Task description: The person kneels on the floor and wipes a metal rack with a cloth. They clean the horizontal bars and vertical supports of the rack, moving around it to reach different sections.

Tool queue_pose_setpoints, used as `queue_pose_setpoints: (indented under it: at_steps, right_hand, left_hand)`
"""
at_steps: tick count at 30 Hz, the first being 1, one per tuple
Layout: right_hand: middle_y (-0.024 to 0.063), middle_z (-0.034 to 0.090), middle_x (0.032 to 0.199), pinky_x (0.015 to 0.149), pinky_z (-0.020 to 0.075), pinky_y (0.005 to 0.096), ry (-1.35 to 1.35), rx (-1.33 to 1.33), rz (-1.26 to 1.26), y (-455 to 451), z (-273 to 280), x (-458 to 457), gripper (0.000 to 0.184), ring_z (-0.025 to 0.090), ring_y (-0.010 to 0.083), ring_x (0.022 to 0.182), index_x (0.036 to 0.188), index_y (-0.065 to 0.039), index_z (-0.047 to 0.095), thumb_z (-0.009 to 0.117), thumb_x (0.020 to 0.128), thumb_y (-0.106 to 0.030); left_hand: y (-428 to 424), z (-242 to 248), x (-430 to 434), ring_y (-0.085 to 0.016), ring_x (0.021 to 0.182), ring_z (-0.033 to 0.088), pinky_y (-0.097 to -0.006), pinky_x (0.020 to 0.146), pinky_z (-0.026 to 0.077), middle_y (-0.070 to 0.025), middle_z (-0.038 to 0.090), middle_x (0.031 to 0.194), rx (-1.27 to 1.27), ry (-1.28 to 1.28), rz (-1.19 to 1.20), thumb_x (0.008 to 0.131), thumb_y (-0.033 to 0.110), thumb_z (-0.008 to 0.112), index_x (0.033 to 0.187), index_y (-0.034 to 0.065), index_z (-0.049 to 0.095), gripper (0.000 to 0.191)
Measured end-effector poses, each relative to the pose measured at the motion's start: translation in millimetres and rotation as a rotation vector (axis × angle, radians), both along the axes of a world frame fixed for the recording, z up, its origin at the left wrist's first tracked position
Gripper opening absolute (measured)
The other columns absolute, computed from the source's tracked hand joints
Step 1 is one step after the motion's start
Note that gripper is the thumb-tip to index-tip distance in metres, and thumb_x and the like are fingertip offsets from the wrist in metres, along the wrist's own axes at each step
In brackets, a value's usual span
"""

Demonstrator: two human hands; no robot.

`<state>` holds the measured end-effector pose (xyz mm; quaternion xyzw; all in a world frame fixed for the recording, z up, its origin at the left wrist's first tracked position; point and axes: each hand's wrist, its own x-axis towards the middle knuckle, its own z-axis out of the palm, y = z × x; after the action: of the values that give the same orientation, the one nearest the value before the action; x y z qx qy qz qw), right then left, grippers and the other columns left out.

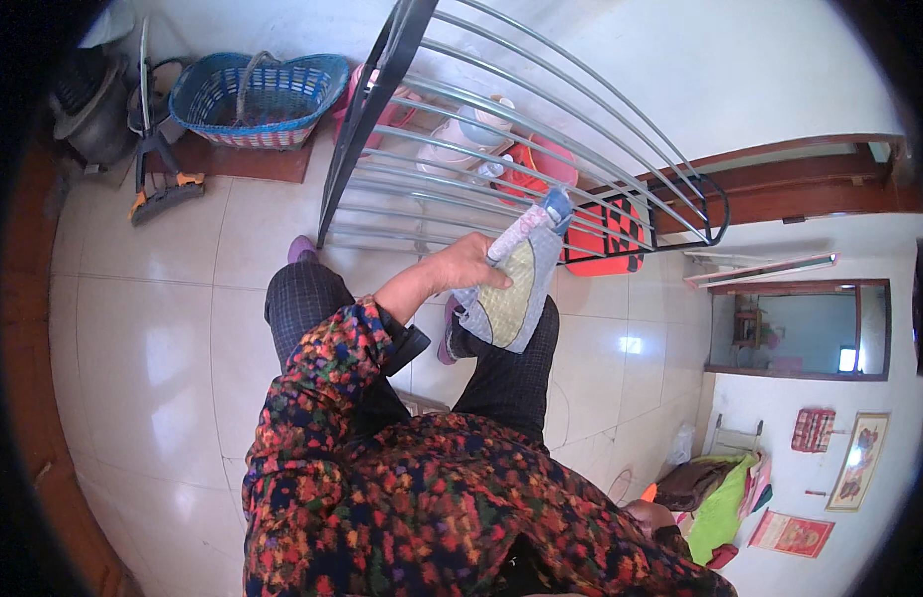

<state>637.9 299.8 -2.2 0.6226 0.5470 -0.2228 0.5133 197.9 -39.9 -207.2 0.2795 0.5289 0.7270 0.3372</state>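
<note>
My left hand (pixel 473 265) holds a folded grey and pale-yellow patterned cloth (pixel 517 287), with a rolled pink-and-white edge and a bundled blue end. The blue end overlaps the metal rods of a black-framed rack (pixel 461 198); whether it touches them I cannot tell. My right hand (pixel 648 515) is partly visible at the lower right, past my flowered sleeve. Its fingers cannot be made out, and it appears near a bright green cloth (pixel 719 515).
A blue woven basket (pixel 327 97) and a broom-like floor tool (pixel 167 201) are at the upper left. Behind the rack stand pink and red basins (pixel 558 160) and a red-and-black item (pixel 618 231). Draped cloths and a doorway (pixel 797 328) are at right.
</note>
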Motion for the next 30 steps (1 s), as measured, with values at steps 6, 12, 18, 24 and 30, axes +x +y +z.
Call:
queue_pose_setpoints:
  at_steps: [6, 12, 18, 24, 30]
  right_hand:
    - [0.0036, 0.052, 0.06, 0.046, 0.0386, 0.0263, 0.84, -0.516, 0.142, -70.6, -15.9, -126.6, 0.029, 0.048, 0.0106, 0.049, 0.108, 0.002, 0.061, 0.046, 0.099, -0.021]
    - [0.0042, 0.063, 0.079, 0.062, 0.0507, 0.0292, 0.684, -0.799, 0.938, -164.8, -107.4, -238.9, 0.032, 0.061, 0.0126, 0.067, 0.122, -0.004, 0.055, 0.042, 0.101, -0.025]
    - [0.0079, 0.064, 0.086, 0.069, 0.05, 0.0268, 0.905, -1.03, 0.516, -166.1, -206.5, -294.3, 0.037, 0.063, 0.0151, 0.075, 0.127, -0.002, 0.052, 0.043, 0.1, -0.026]
    - [0.0158, 0.055, 0.124, 0.095, 0.043, 0.0378, 1.562, -0.756, -0.18, -137.4, -212.1, -300.4, 0.062, 0.055, 0.0277, 0.111, 0.138, -0.003, 0.039, 0.036, 0.097, -0.049]
    - [0.017, 0.042, 0.142, 0.108, 0.0335, 0.0428, 1.733, -0.87, -0.806, -134.3, -164.3, -311.1, 0.076, 0.041, 0.0327, 0.13, 0.144, -0.005, 0.031, 0.037, 0.092, -0.061]
  left_hand:
    - [1.3, -1.2, 0.8, -0.012, 0.087, 0.061, -0.0295, 0.082, 0.048, -0.004, 0.069, 0.094, -0.005, -0.045, -0.009, 0.073, 0.011, 0.075, 0.105, -0.0001, 0.067, 0.034]
    - [0.3, 0.9, 0.7, -0.012, 0.088, 0.062, -0.0295, 0.082, 0.048, -0.0031, 0.069, 0.095, 0.027, -0.037, 0.008, 0.073, 0.01, 0.075, 0.105, 0.0003, 0.067, 0.034]
    - [-6.4, 14.2, 2.8, -0.014, 0.088, 0.063, -0.0289, 0.083, 0.049, -0.0065, 0.069, 0.097, 0.127, -0.273, 0.055, 0.073, 0.007, 0.076, 0.104, -0.0003, 0.067, 0.033]
    - [-12.8, 24.5, 5.0, -0.018, 0.098, 0.064, -0.0319, 0.09, 0.048, -0.0089, 0.068, 0.107, 0.288, -0.484, -0.12, 0.074, 0.01, 0.077, 0.112, -0.0001, 0.064, 0.042]
    - [-2.7, 11.9, 6.4, -0.019, 0.1, 0.063, -0.0331, 0.092, 0.046, -0.0085, 0.067, 0.108, 0.037, -0.382, -0.038, 0.076, 0.013, 0.076, 0.113, 0.0005, 0.064, 0.041]
